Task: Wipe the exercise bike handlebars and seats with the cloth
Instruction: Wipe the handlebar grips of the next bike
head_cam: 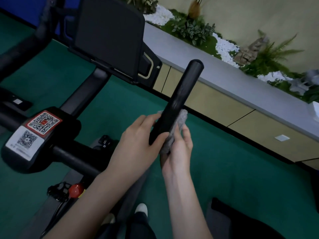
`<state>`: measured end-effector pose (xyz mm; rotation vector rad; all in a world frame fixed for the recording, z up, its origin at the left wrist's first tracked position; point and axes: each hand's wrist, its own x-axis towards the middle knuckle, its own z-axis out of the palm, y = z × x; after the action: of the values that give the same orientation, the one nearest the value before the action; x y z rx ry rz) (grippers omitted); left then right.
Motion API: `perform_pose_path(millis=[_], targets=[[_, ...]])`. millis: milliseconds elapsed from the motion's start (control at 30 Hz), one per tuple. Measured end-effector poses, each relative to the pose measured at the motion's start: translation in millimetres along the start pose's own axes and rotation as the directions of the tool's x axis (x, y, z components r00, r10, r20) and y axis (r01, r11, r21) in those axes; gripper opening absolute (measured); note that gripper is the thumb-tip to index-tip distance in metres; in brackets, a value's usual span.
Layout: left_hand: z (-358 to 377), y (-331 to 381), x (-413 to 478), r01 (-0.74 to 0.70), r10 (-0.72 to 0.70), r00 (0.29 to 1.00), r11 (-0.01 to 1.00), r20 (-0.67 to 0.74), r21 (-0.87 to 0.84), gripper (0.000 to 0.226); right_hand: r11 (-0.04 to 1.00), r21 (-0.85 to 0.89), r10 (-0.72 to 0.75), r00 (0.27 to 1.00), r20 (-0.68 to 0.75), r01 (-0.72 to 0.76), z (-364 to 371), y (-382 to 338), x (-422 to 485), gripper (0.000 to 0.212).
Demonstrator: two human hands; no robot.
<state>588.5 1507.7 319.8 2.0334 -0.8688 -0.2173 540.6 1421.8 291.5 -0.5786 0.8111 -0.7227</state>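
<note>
I saw the black screen [108, 35] up left of the handlebar [182, 90]. My left hand [136, 137] gripped the handlebar low down. My right hand [177, 150] pinched the gray cloth [182, 119] wrapped under the handlebar.

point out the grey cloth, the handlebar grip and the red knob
grey cloth [182, 119]: head view, on the fold showing right of the bar
handlebar grip [183, 90]: head view, middle of its bare black length
red knob [76, 190]: head view, its rounded top
</note>
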Motion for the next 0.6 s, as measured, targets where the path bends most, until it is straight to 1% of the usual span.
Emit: perform_pose_path(millis=[100, 200, 300, 367, 500, 533, 600], targets=[[0.1, -0.4, 0.3, 0.006, -0.006, 1.000, 1.000, 0.004, 0.010, 0.044, 0.997, 0.024, 0.071, 0.997, 0.008, -0.071, 3.1, -6.5, 8.6, 0.018], [-0.8, 1.0, -0.2, 0.006, -0.006, 1.000, 1.000, 0.004, -0.014, 0.042, 0.989, -0.012, 0.145, 0.987, 0.075, -0.144, -2.6, -7.1, 4.5, 0.024], [-1.4, 2.1, -1.3, 0.021, -0.022, 1.000, 0.999, -0.014, -0.024, 0.039, 0.976, -0.041, 0.217, 0.961, 0.170, -0.213, -13.9, -5.5, -3.5, 0.022], [-1.3, 3.1, -1.3, 0.023, -0.023, 1.000, 1.000, -0.019, -0.008, 0.037, 0.974, -0.054, 0.225, 0.954, 0.201, -0.218, -14.3, -10.5, 0.1, 0.020], [-0.9, 4.4, -1.7, 0.030, -0.030, 1.000, 0.999, -0.005, 0.033, 0.042, 0.987, -0.073, 0.154, 0.975, 0.157, -0.144, -7.7, -16.2, 7.7, 0.022], [-1.1, 4.8, -2.1, 0.033, -0.033, 0.999, 0.999, -0.001, 0.036, 0.042, 0.993, -0.057, 0.111, 0.984, 0.136, -0.105, -5.4, -16.3, 8.5, 0.022], [-1.4, 5.4, -2.0, 0.034, -0.035, 0.999, 0.999, 0.005, 0.042, 0.042, 0.999, -0.017, -0.029, 0.996, 0.086, 0.030, 1.0, -19.4, 13.4, 0.021]])
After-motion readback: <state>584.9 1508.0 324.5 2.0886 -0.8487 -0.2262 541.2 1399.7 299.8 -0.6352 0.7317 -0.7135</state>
